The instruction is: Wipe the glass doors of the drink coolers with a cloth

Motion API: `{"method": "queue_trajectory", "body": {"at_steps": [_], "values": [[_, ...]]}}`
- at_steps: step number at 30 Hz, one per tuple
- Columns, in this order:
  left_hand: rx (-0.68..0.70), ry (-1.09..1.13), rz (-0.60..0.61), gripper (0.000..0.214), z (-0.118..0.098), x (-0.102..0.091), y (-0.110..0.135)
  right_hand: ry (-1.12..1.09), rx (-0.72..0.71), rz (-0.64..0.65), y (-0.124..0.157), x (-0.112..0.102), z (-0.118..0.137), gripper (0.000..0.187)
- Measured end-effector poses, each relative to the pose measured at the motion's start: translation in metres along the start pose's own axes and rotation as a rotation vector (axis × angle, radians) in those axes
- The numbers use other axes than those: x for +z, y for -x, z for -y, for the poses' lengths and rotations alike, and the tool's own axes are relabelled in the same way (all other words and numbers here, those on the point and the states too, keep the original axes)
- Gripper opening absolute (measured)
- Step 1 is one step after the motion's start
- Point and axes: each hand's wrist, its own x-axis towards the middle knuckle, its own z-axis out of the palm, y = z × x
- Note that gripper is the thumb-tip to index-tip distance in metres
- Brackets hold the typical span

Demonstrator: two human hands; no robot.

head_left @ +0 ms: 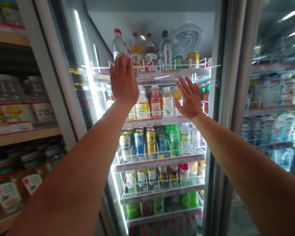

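Both arms reach forward toward a lit drinks cooler with wire shelves. My left hand (124, 78) is raised palm forward in front of the top shelf (152, 74), its fingers stretched upward and holding nothing. It partly covers a clear bottle with a red cap (118, 41). Lower and to the right, my right hand (189, 98) has its fingers spread and is likewise without anything in it. Nearest to it in view are a bottle of orange drink (177, 95) and a labelled tea bottle (167, 101) on the second shelf. Whether either hand touches anything cannot be made out.
Beer cans (151, 141) and green bottles (174, 137) line the middle shelf, with more drinks below. A round fan grille (186, 39) sits at the top back. Metal door frame (236, 82) stands right; jars on a wooden shelf (24, 136) are left.
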Motion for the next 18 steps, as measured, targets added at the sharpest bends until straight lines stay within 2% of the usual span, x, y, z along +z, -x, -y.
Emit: {"method": "queue_trajectory", "body": {"at_steps": [3,7,9,12,18], "values": [[0.045,0.061,0.017,0.052,-0.003,-0.012,0.009,0.005,0.001,-0.001,0.0,0.0,0.001,0.064],[0.111,0.251,0.101,0.055,-0.033,-0.041,0.024,0.013,0.009,0.008,0.0,0.0,0.002,0.064],[0.138,0.289,0.139,0.056,-0.048,-0.049,0.026,0.019,0.006,0.004,0.0,0.0,0.002,0.064],[0.171,0.316,0.184,0.056,-0.061,-0.049,0.022,0.026,0.0,-0.004,0.0,0.0,0.002,0.064],[0.197,0.388,0.205,0.059,-0.073,-0.032,0.004,0.031,0.002,-0.001,0.0,0.0,0.003,0.064]]}}
